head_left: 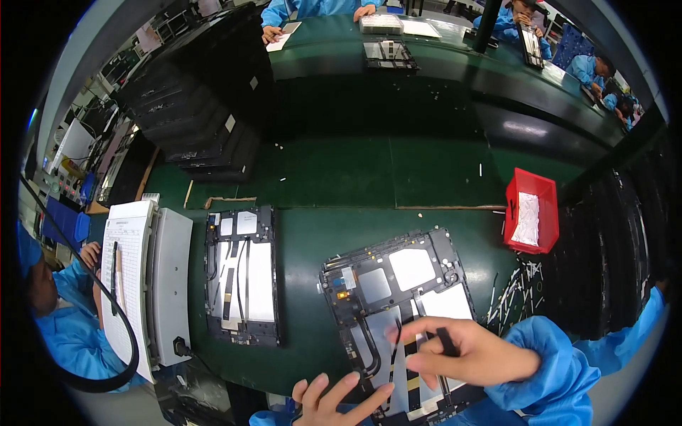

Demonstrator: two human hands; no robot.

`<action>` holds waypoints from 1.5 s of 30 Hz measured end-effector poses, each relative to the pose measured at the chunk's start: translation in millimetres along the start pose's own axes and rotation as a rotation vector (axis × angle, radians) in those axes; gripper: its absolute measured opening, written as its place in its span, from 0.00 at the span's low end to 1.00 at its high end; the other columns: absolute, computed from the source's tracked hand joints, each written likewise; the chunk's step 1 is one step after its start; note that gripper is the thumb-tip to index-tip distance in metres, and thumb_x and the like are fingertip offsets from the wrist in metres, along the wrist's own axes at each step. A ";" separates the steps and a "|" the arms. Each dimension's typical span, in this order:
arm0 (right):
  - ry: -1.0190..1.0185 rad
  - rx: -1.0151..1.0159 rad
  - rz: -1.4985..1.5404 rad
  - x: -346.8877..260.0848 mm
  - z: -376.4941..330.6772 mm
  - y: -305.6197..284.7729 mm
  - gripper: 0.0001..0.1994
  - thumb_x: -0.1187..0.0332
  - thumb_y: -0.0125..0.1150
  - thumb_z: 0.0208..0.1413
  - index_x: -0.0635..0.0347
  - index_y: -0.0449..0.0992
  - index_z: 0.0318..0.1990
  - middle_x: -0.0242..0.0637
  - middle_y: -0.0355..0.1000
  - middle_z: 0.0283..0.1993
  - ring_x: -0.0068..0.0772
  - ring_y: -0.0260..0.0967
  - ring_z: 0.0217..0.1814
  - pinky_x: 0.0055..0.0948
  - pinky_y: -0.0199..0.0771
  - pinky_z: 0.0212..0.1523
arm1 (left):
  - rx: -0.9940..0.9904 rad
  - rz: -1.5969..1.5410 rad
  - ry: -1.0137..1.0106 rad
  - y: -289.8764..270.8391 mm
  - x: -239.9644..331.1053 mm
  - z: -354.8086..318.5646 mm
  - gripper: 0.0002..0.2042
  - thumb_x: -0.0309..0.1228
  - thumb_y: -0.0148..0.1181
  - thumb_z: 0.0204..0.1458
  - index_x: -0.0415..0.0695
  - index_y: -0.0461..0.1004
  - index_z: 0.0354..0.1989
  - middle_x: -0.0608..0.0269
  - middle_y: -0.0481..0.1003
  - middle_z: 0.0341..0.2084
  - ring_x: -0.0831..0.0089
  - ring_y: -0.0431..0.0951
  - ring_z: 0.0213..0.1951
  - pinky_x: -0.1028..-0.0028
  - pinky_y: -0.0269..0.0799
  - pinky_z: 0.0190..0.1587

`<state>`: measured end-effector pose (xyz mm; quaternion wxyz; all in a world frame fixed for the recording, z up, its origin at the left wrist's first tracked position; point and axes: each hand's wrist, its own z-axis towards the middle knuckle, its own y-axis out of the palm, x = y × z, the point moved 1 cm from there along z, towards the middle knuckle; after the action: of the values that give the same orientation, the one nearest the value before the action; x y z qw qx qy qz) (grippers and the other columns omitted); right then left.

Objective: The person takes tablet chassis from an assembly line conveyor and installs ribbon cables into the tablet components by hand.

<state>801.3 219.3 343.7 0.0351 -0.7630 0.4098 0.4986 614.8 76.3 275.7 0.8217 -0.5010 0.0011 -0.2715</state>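
My right hand (472, 355) is pinching a black tool (446, 342) over the near tablet (398, 312); my left hand (334, 401), fingers spread, is steadying it. A slip could be tearing the cable (392, 341).

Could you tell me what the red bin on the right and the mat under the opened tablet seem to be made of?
The red bin looks like moulded plastic: uniform colour, smooth thin walls. The dark green mat seems rubber or vinyl, with a soft sheen and a visible seam. The opened tablet lies on it.

green workbench (341, 177), black tray stacks (206, 106)
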 end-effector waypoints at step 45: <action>-0.656 0.451 -1.255 41.2 -55.5 30.1 0.24 0.66 0.68 0.40 0.63 0.73 0.47 0.32 0.60 0.13 0.28 0.59 0.11 0.25 0.59 0.14 | -0.004 -0.483 -0.410 11.8 -18.3 55.3 0.22 0.45 0.40 0.56 0.47 0.68 0.54 0.45 0.54 0.60 0.45 0.49 0.62 0.53 0.36 0.62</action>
<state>828.9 149.4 349.5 0.5898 -0.6398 -0.0424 0.4909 619.6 134.1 288.6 0.7157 -0.5326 -0.2830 -0.3522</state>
